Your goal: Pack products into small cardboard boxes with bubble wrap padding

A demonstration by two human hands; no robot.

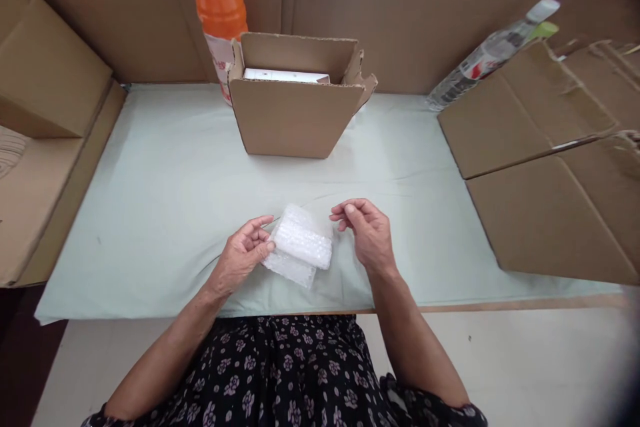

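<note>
One left hand [239, 255] is touching the wrap [304, 244] by its thumb, right hand [371, 232] hovering opposite, can't tell if either's pinching, so we're seemingly mid-handling, probably needing steady edges.

- A single head-worn camera looks forward and down from above the near edge of the counter [165, 173].
- The left hand [236, 259] and right hand [373, 237] are nearer it than the cardboard wall [390, 20].
</note>
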